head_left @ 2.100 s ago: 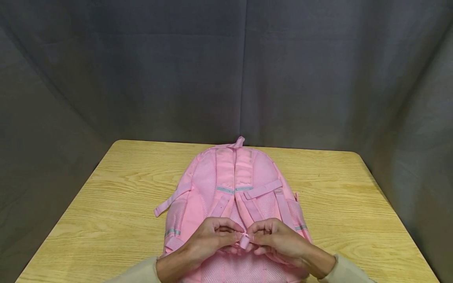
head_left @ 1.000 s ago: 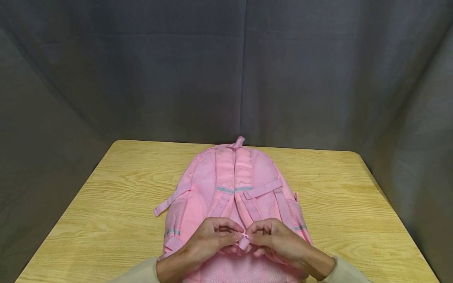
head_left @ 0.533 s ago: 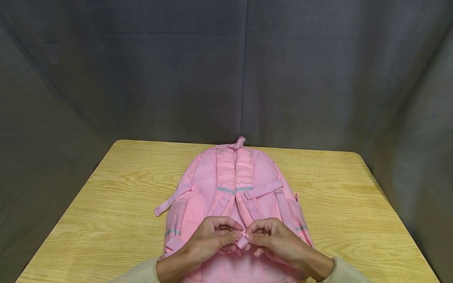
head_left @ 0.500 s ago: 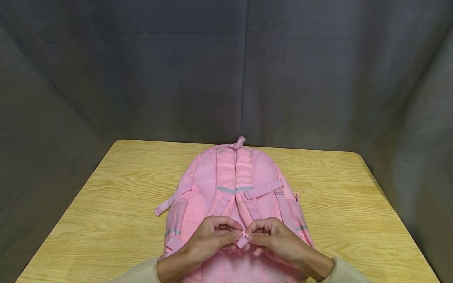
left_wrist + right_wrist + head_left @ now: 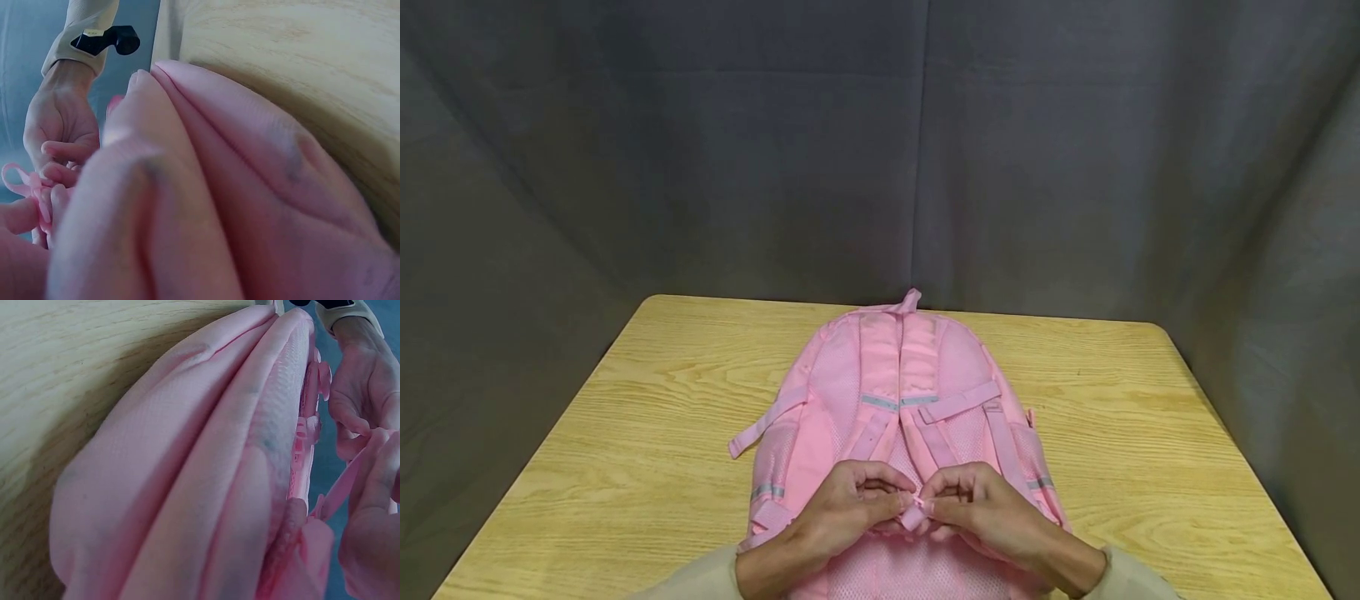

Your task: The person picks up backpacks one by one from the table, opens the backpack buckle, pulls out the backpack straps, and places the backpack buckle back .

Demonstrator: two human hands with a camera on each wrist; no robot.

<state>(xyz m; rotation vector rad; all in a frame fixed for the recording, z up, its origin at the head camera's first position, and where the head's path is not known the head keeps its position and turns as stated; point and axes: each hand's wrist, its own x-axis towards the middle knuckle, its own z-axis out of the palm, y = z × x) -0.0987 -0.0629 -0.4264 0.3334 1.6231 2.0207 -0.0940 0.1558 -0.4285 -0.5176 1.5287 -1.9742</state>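
A pink backpack point(image 5: 827, 417) lies on the table with its shoulder straps facing up. Over its lower middle my left hand point(image 5: 842, 506) and right hand point(image 5: 992, 508) meet, fingertips almost touching. Between them they pinch a narrow pink strap point(image 5: 914, 517), its short end hanging below the fingers. A loop of this strap point(image 5: 19, 178) sticks out past the fingers in the left wrist view. In the right wrist view the strap point(image 5: 342, 484) runs from the bag up to the fingertips. Whatever fitting sits between the fingertips is mostly covered.
The wood-grain table point(image 5: 625, 433) extends on both sides of the bag. Dark grey curtain point(image 5: 760, 167) surrounds it at the back and sides. One loose strap point(image 5: 763, 427) pokes out over the bag's left edge, and another point(image 5: 958, 402) lies across its upper right.
Both hands stay in nearly the same place. The hanging strap end between them has tilted, its lower tip shifting slightly left. The backpack has barely moved.
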